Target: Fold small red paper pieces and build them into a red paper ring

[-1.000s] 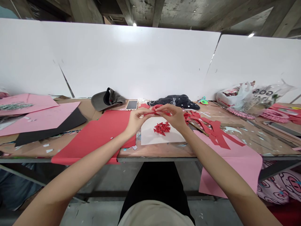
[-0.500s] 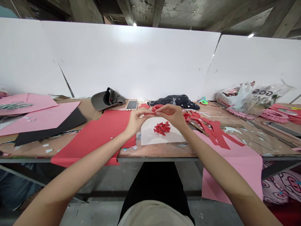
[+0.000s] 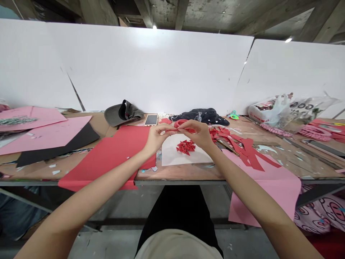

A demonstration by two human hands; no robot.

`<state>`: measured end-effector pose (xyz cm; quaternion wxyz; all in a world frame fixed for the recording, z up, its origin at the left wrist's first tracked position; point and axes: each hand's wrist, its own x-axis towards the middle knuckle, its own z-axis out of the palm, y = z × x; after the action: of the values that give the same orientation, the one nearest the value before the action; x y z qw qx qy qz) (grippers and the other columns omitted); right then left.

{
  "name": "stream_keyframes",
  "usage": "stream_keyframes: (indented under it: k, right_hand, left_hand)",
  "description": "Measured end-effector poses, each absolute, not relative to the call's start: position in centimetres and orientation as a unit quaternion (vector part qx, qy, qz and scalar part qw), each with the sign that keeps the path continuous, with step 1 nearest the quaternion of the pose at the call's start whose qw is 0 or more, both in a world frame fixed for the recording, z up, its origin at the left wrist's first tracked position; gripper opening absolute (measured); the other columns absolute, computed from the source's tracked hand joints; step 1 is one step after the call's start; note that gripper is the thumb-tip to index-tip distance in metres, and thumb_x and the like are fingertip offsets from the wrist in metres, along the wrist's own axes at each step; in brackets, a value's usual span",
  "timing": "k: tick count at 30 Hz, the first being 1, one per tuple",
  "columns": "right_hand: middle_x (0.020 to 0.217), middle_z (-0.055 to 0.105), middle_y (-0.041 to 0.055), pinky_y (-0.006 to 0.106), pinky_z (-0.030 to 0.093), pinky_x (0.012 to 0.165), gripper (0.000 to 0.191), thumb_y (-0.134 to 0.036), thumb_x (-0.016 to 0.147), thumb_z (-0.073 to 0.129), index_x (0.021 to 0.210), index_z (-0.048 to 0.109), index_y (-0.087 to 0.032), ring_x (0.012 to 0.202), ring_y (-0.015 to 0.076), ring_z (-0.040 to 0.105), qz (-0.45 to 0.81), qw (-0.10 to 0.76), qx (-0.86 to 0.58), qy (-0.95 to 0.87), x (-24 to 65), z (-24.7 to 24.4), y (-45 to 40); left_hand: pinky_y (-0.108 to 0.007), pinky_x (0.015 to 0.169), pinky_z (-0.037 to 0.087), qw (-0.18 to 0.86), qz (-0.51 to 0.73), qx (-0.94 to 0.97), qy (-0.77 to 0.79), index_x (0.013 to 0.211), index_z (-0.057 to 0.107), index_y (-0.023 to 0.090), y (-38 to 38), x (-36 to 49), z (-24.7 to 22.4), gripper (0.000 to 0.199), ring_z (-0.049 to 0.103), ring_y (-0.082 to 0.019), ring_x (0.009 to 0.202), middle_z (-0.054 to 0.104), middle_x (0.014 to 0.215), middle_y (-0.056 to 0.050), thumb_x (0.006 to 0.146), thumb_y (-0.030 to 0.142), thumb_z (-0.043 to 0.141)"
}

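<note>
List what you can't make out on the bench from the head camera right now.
In the head view:
The pinched part of the red paper strip: hidden by the left hand and right hand.
The pile of red paper pieces: too small to count.
The printed pink fabric: cut off by the right edge.

A white card (image 3: 172, 158) carries a heap of bright red paper bits (image 3: 185, 146), with a red loop (image 3: 180, 124) at its twelve o'clock. Around the card, a red sheet (image 3: 107, 158) lies at nine o'clock and a pink sheet (image 3: 264, 201) at four. Further out at nine, a black sheet (image 3: 54, 147) sits beside another pink sheet (image 3: 45, 133). At one o'clock, a dark navy cloth (image 3: 199, 116) shows white dots and a white bow. Far off at four, a pink cloth (image 3: 323, 216) is printed with dark-ringed pig faces.
</note>
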<state>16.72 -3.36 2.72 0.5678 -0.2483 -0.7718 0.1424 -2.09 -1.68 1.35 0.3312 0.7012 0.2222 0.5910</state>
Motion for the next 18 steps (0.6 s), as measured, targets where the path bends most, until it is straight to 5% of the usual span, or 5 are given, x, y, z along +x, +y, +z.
stream_keyframes:
  k: [9,18]
  right_hand:
    - [0.082,0.072,0.0031,0.03,0.055,0.07,0.007,-0.025,0.085,0.065,0.084,0.071,-0.022,0.078,0.0161,0.067,0.038,0.573,-0.221,-0.788,16.7,2.92,-3.46]
    - [0.085,0.073,0.0033,0.032,0.058,0.075,0.008,-0.028,0.081,0.069,0.083,0.074,-0.021,0.082,0.0173,0.068,0.145,0.561,-0.278,-0.766,16.79,2.82,-2.97]
  left_hand:
    - [-0.029,0.057,0.055,0.36,0.583,0.684,0.25,0.08,0.078,0.018,-1.9,-1.92,1.15,0.021,0.067,-0.022,0.079,0.073,0.086,-0.008,0.067,0.034,0.081]
    - [-0.033,0.07,0.059,0.381,0.572,0.673,0.273,0.084,0.078,0.017,-1.92,-1.94,1.28,0.024,0.07,-0.023,0.081,0.075,0.084,-0.008,0.066,0.033,0.082]
